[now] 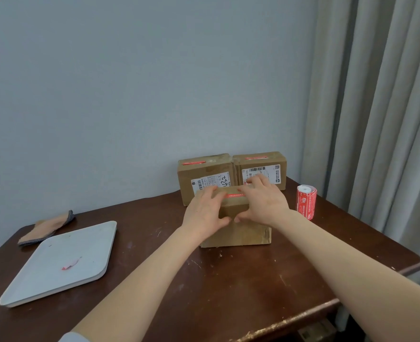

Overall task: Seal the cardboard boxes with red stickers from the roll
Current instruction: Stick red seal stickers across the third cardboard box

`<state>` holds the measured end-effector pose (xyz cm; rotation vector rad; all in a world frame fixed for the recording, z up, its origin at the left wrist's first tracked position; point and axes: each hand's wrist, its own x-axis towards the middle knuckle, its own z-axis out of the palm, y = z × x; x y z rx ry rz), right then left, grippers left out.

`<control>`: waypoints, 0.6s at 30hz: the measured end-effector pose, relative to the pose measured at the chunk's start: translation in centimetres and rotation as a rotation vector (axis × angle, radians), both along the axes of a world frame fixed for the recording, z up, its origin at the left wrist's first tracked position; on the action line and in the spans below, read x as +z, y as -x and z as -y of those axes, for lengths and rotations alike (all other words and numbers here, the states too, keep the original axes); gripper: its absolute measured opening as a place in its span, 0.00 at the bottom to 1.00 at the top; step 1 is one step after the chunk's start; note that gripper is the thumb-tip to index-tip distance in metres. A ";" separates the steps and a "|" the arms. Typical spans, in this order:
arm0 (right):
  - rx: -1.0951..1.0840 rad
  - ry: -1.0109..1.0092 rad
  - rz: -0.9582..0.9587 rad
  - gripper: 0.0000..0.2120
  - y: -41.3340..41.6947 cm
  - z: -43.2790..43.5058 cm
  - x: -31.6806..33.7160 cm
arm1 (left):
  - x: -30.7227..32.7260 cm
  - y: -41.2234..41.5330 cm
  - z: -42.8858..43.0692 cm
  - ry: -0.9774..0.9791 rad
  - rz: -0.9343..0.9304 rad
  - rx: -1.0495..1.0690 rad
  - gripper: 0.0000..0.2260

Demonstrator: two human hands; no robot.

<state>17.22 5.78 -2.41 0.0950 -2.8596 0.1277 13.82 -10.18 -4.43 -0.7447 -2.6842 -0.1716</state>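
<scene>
Cardboard boxes, three on the table [228, 292].

- Front box [238, 230]: directly under both hands. A red sticker [234, 195] lies along its top, showing in the gap between the two hands; its ends are covered, so I cannot tell how fully it is stuck down.
- Left hand [204, 213]: fingers laid fairly flat over the box top, thumb down on the near face. Pressing, nothing pinched.
- Right hand [263, 201]: same posture, fingers spread flat over the top, thumb on the near face, thumb tips of the two hands close together.
- Back left box [205, 178] and back right box [260, 169]: just beyond the fingertips, side by side and touching. Each carries a red strip on top, [193, 163] and [256, 158].
- Roll [306, 202]: upright, to the right of the right hand, apart from it, untouched.
- Tray [56, 262]: well to the left of the left hand, with a red scrap [71, 264] on it; a cloth [48, 225] lies beyond it.

Judgement: two boxes look sealed; the third is at the smoothing-down step. If no other boxes sit out of view, the task is nearly complete.
</scene>
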 end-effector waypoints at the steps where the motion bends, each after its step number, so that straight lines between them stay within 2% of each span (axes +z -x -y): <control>1: 0.027 -0.012 0.004 0.37 0.0 0.1 -0.2 | -0.1 -0.1 -0.1 0.018 -0.018 -0.008 0.31; 5: 0.009 0.000 0.007 0.30 -0.1 0.2 -0.6 | -0.2 0.1 -0.5 0.019 0.005 0.012 0.27; 11: -0.092 0.007 -0.005 0.33 -0.5 -0.9 0.0 | 0.0 0.4 0.6 -0.067 0.098 0.049 0.29; 18: -0.095 -0.004 0.005 0.32 -0.6 -0.6 0.0 | 0.1 0.3 0.7 -0.060 0.077 0.048 0.29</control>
